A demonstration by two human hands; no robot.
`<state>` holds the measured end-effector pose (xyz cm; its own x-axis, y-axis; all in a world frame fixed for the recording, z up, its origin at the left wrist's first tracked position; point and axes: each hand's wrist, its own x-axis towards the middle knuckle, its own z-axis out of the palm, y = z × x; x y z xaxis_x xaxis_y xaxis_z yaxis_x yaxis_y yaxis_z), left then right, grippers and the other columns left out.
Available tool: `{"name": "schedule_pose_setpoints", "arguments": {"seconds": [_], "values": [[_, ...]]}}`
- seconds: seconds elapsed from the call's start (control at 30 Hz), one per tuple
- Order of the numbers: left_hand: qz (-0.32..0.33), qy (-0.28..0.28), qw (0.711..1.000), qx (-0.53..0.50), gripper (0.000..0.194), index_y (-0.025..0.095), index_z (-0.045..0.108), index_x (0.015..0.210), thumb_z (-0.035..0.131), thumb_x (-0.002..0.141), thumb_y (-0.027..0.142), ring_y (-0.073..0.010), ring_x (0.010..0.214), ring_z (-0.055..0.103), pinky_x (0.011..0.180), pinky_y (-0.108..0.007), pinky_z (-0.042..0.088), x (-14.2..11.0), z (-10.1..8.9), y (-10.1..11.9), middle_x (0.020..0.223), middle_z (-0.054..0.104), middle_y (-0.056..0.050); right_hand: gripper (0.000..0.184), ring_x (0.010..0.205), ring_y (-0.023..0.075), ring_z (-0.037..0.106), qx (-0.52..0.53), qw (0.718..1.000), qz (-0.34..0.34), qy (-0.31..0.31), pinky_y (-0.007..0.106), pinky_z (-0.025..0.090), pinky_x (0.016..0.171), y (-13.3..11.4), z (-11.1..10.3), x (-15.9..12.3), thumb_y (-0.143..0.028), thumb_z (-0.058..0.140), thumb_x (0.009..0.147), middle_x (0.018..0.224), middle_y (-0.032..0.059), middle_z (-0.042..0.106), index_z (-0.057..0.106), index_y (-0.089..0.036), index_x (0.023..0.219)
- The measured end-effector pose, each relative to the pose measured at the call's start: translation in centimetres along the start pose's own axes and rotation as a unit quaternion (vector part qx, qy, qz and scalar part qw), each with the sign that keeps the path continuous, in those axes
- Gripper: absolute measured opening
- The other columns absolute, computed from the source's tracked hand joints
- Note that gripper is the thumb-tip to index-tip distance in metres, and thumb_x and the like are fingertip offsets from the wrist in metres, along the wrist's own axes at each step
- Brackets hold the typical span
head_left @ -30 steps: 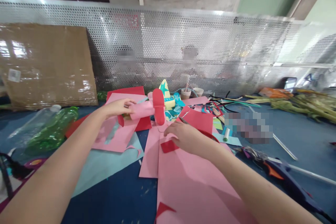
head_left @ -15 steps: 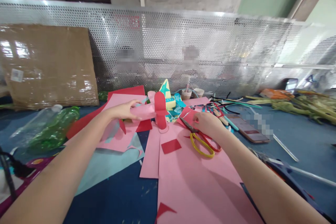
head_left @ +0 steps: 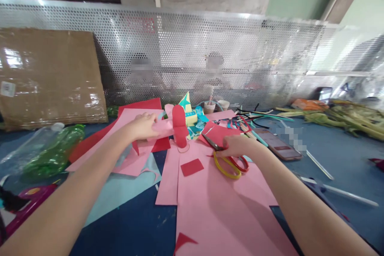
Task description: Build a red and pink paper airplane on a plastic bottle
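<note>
gripping the tube (head_left: 164, 127), the left hand (head_left: 144, 127) is closed; the right hand (head_left: 237, 145) curls at the scissors (head_left: 213, 144), its pinch unclear.

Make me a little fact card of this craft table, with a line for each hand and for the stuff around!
Left hand: holding a pink paper tube
Tube's end: red rounded paper
Right hand: touching scissors, grip unclear
Middle: small red rectangle on pink paper
Left side: green bottle, lying down
Right side: phone, lying flat
</note>
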<state>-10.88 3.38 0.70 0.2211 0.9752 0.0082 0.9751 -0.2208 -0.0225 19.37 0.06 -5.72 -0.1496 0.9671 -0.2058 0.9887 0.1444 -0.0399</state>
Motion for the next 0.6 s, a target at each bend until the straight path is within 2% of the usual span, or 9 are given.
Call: {"name": "schedule_pose_setpoints", "arguments": {"seconds": [0.07,0.17,0.3,0.33,0.37,0.43,0.5,0.53,0.6], "values": [[0.013,0.002,1.000,0.018,0.020,0.018,0.059,0.081,0.047,0.075,0.033,-0.0300,0.090,0.059,0.071,-0.036,0.041,-1.0,-0.8,1.3,0.092,0.064,-0.012,0.054,0.077,0.0279,0.064,0.001,0.999,0.000,-0.035,0.030,0.041,0.057,-0.3,-0.5,-0.5,-0.066,0.057,0.069,0.089,0.0120,0.068,0.066,-0.017,0.089],[0.057,-0.020,0.998,0.022,0.023,0.020,0.052,0.063,0.041,0.079,0.032,-0.0212,0.063,0.054,0.055,-0.031,0.033,-2.8,-1.5,3.8,0.067,0.058,-0.005,0.053,0.077,0.0258,0.064,0.008,0.997,0.009,-0.072,0.028,0.039,0.054,-0.4,-1.1,-0.8,-0.062,0.060,0.069,0.094,0.0114,0.067,0.065,-0.016,0.095],[0.145,-0.093,0.985,-0.004,0.024,0.020,0.047,0.055,0.043,0.078,0.029,-0.0126,0.047,0.044,0.046,-0.028,0.023,-5.3,-1.1,7.2,0.054,0.049,0.002,0.047,0.072,0.0237,0.063,0.028,0.996,0.013,-0.087,0.027,0.039,0.052,-0.2,-1.4,-0.7,-0.053,0.065,0.065,0.087,0.0095,0.068,0.066,-0.015,0.092],[0.186,-0.120,0.974,-0.037,0.025,0.020,0.047,0.056,0.042,0.079,0.028,-0.0117,0.046,0.042,0.045,-0.028,0.023,-5.8,-0.8,8.0,0.053,0.047,0.002,0.045,0.071,0.0238,0.063,0.030,0.996,0.015,-0.082,0.027,0.040,0.052,-0.2,-1.5,-0.6,-0.052,0.065,0.065,0.083,0.0094,0.069,0.067,-0.014,0.088],[0.212,-0.120,0.968,-0.061,0.028,0.019,0.047,0.055,0.042,0.081,0.028,-0.0117,0.047,0.044,0.045,-0.027,0.024,-6.2,-0.5,8.8,0.053,0.048,0.002,0.043,0.069,0.0238,0.063,0.030,0.997,0.017,-0.074,0.027,0.040,0.051,-0.2,-1.5,-0.6,-0.052,0.064,0.065,0.080,0.0093,0.069,0.068,-0.014,0.085],[0.224,-0.082,0.966,-0.102,0.027,0.019,0.054,0.059,0.043,0.083,0.029,-0.0138,0.056,0.053,0.050,-0.026,0.034,-6.7,0.7,10.2,0.063,0.058,0.000,0.043,0.067,0.0234,0.063,0.032,0.998,0.019,-0.056,0.028,0.041,0.052,-0.1,-1.5,-0.6,-0.055,0.062,0.065,0.076,0.0092,0.069,0.069,-0.014,0.079],[0.252,-0.001,0.957,-0.142,0.017,0.020,0.062,0.080,0.046,0.083,0.026,-0.0184,0.077,0.062,0.065,-0.028,0.044,-6.6,2.1,11.1,0.089,0.067,-0.004,0.046,0.068,0.0233,0.064,0.031,0.999,0.022,-0.030,0.028,0.042,0.054,0.0,-1.7,-0.6,-0.058,0.058,0.069,0.076,0.0098,0.069,0.070,-0.015,0.078],[0.259,0.031,0.954,-0.148,0.018,0.020,0.063,0.092,0.048,0.083,0.025,-0.0212,0.091,0.062,0.075,-0.030,0.047,-6.4,2.8,11.3,0.103,0.067,-0.006,0.046,0.070,0.0239,0.065,0.029,0.999,0.025,-0.014,0.028,0.043,0.056,0.2,-1.7,-0.5,-0.058,0.055,0.072,0.078,0.0106,0.070,0.071,-0.015,0.079],[0.274,0.064,0.952,-0.121,0.026,0.022,0.059,0.109,0.048,0.085,0.024,-0.0229,0.108,0.058,0.091,-0.035,0.046,-5.7,4.0,11.5,0.117,0.063,-0.007,0.047,0.078,0.0263,0.066,0.021,0.999,0.038,0.018,0.029,0.045,0.062,0.6,-1.9,-0.5,-0.056,0.053,0.076,0.086,0.0137,0.070,0.071,-0.014,0.084]]}}
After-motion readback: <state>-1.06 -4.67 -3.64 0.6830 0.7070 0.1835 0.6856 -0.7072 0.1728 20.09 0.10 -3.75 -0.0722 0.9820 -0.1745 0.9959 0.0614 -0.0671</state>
